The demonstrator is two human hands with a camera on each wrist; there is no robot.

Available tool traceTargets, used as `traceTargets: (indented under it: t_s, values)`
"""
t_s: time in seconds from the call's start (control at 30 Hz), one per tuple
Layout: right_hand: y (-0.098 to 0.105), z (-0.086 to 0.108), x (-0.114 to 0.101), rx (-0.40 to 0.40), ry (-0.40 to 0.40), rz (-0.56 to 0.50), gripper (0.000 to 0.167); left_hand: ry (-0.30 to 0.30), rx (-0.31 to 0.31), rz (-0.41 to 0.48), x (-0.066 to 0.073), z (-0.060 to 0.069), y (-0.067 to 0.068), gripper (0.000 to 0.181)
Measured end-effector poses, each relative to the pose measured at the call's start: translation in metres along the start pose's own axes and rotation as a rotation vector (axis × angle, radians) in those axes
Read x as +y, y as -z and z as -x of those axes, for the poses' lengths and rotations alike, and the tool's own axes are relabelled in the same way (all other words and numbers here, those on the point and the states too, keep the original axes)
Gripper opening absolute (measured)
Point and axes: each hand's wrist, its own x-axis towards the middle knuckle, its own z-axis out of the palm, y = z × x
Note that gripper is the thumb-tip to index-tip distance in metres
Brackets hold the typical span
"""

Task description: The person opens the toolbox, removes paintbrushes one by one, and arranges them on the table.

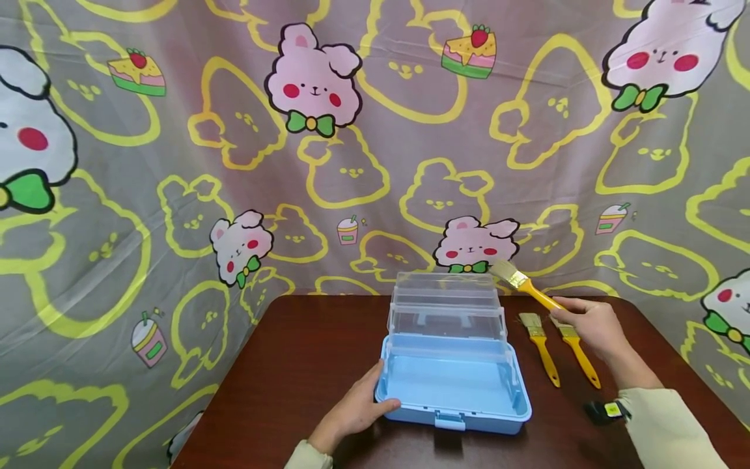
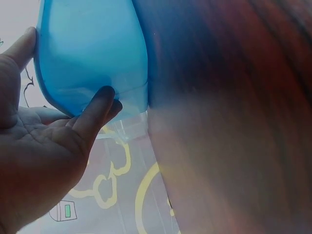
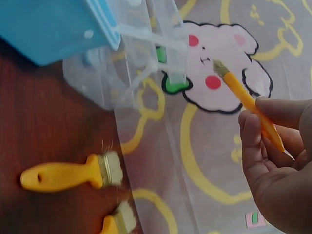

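Observation:
My right hand (image 1: 592,322) pinches the yellow handle of a paintbrush (image 1: 536,290), raised above the table with its pale bristles pointing up and left. In the right wrist view that brush (image 3: 248,103) shows edge-on between thumb and fingers. A light blue toolbox (image 1: 451,384) stands with its clear lid and trays folded up at the back. At its front left corner, my left hand (image 1: 357,400) holds the box, thumb at the front and fingers along the left side. In the left wrist view, fingertips (image 2: 105,95) lie against the blue wall.
Two more yellow-handled paintbrushes, a nearer one (image 1: 545,355) and one partly behind the right hand (image 1: 580,358), lie right of the box. The dark wooden table (image 1: 305,345) ends at a patterned curtain (image 1: 351,163). A black device (image 1: 606,410) sits at the right wrist.

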Motion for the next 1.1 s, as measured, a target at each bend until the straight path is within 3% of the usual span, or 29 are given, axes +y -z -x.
traceTargets:
  t_s: [0.3, 0.5, 0.77, 1.1]
  values:
    - [0.026, 0.008, 0.03, 0.008, -0.042, -0.006, 0.058, 0.005, -0.003, 0.018, 0.001, 0.0, 0.001, 0.091]
    - [0.041, 0.012, 0.055, 0.054, -0.105, 0.05, 0.064, 0.004, -0.004, 0.019, 0.0, 0.0, 0.0, 0.091]
    - [0.062, 0.011, 0.087, 0.063, -0.245, -0.049, 0.071, 0.005, -0.005, 0.014, 0.0, 0.001, 0.0, 0.091]
    - [0.074, 0.008, 0.117, 0.088, -0.427, -0.065, 0.068, -0.006, 0.009, -0.002, 0.002, 0.001, 0.001, 0.09]
